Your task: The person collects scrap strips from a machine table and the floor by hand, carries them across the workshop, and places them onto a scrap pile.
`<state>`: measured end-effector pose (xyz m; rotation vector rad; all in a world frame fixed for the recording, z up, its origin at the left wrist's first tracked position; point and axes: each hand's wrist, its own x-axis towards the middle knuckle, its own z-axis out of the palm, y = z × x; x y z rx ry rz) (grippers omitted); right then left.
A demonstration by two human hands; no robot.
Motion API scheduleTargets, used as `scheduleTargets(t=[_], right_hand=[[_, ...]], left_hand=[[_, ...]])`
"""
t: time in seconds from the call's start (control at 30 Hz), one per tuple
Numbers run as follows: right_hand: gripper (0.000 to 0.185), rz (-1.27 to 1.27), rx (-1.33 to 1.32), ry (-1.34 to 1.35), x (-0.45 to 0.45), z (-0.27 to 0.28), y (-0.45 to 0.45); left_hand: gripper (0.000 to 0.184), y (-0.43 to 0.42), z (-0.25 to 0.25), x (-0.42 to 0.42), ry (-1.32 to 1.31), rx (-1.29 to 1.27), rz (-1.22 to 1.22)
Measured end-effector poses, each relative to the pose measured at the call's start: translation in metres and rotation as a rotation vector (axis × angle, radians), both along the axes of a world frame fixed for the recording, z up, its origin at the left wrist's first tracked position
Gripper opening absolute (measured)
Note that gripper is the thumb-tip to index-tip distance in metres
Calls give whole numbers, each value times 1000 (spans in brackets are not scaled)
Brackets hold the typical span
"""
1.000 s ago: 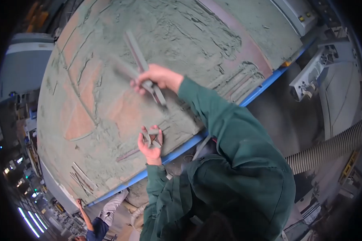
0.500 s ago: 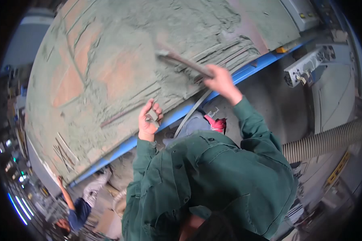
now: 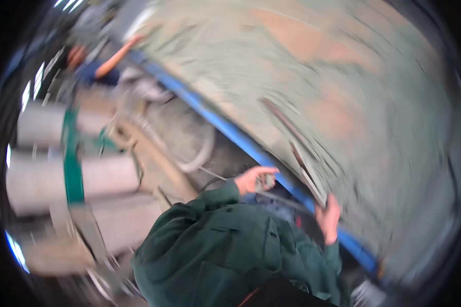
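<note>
My left hand (image 3: 252, 181) is closed around small grey-green pieces (image 3: 265, 182), beside the blue table edge (image 3: 230, 130). My right hand (image 3: 329, 219) grips the near end of a long thin strip (image 3: 308, 176), which points away over the table surface. That surface (image 3: 322, 115) is coated in smeared grey-green material with orange-pink patches showing through. Dark strips (image 3: 279, 113) lie on it near the edge. Motion blurs the whole view.
Large pale rolls (image 3: 102, 176) with a green strap (image 3: 72, 163) stand at the left. A curved pale hose (image 3: 202, 153) lies below the table edge. Another person (image 3: 100, 69) at the upper left reaches an arm to the table's corner.
The view has swung left, bringing the rolls into sight. My right hand has come back toward the table edge with a strip. My left hand still holds the small pieces.
</note>
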<state>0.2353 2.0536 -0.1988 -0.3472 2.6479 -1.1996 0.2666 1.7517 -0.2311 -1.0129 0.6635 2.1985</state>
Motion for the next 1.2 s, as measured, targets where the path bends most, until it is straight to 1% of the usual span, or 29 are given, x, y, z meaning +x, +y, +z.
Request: scheduleTargets(t=[0.03, 0.07, 0.1, 0.13, 0.17, 0.2, 0.23, 0.27, 0.3, 0.37, 0.4, 0.47, 0.5, 0.57, 0.6, 0.67, 0.7, 0.77, 0.8, 0.87, 0.9, 0.93, 0.97, 1.0, 1.07, 1.1, 1.13, 1.17, 1.2], right_hand=[[23, 41, -25, -50, -6, -2, -15], [22, 96, -35, -183, -12, -4, -25], [22, 159, -90, -257, -19, 3, -36], [22, 138, -291, -358, -18, -15, -40], [24, 106, -484, -465, -23, -16, -54], [28, 90, -476, -664, -30, -6, -58], [29, 106, -499, -697, -34, -4, -64], [30, 114, -522, -732, -35, -5, -68], [28, 215, -306, -693, -38, -7, -67], [20, 328, -204, -748, -30, -19, -70], [17, 312, -103, -707, -20, -27, -72], [23, 403, 64, -421, 1, -26, -81], [26, 442, 164, -439, 8, -17, -91], [25, 542, 376, -419, 28, -45, -95], [27, 572, 454, -364, 39, -80, -91], [30, 653, 680, -184, 58, -89, -111], [33, 662, 666, -10, 70, -92, -117], [36, 711, 732, 50, 78, -101, -132], [33, 691, 655, 151, 85, -102, -143], [29, 647, 592, 77, 93, -97, -171], [27, 634, 543, 52, 99, -115, -175], [26, 633, 573, -60, 101, -131, -182], [26, 558, 572, -140, 107, -136, -191], [26, 589, 672, -192, 109, -147, -195], [32, 580, 786, -86, 122, -146, -199], [32, 555, 828, -93, 130, -148, -189], [33, 520, 838, -69, 127, -154, -197], [34, 495, 934, -184, 125, -159, -197], [35, 466, 921, -219, 125, -158, -193]], left_hand=[[13, -9, -1, 10, 5, 101, 115], [13, -19, -15, 21, 43, 336, 214], [14, -26, -14, 31, 61, 357, 291], [14, -29, -13, 38, 72, 389, 340], [15, -32, -10, 42, 57, 405, 412], [16, -37, -5, 48, 36, 429, 472], [20, -41, -6, 52, 61, 511, 515], [20, -43, -7, 55, 78, 518, 522], [21, -45, -8, 57, 88, 568, 565], [25, -51, -12, 61, 133, 664, 602], [25, -55, -14, 63, 154, 670, 586], [24, -65, -13, 68, 215, 647, 542], [24, -72, -16, 72, 246, 630, 533], [23, -85, -18, 80, 272, 626, 544], [23, -93, -17, 85, 288, 606, 546], [24, -112, -11, 99, 309, 585, 578], [24, -122, -11, 108, 319, 567, 591], [25, -144, -11, 131, 351, 550, 610], [25, -155, -13, 144, 354, 526, 607], [25, -178, -15, 168, 363, 499, 603], [25, -190, -16, 181, 340, 515, 599], [25, -201, -20, 193, 349, 462, 590], [23, -212, -22, 205, 342, 462, 609], [21, -223, -28, 217, 329, 417, 614], [18, -241, -22, 238, 287, 333, 624], [19, -247, -13, 248, 244, 147, 616], [19, -252, -16, 260, 238, 209, 637], [19, -261, -16, 271, 226, 224, 648], [17, -266, -28, 284, 252, 268, 658]])
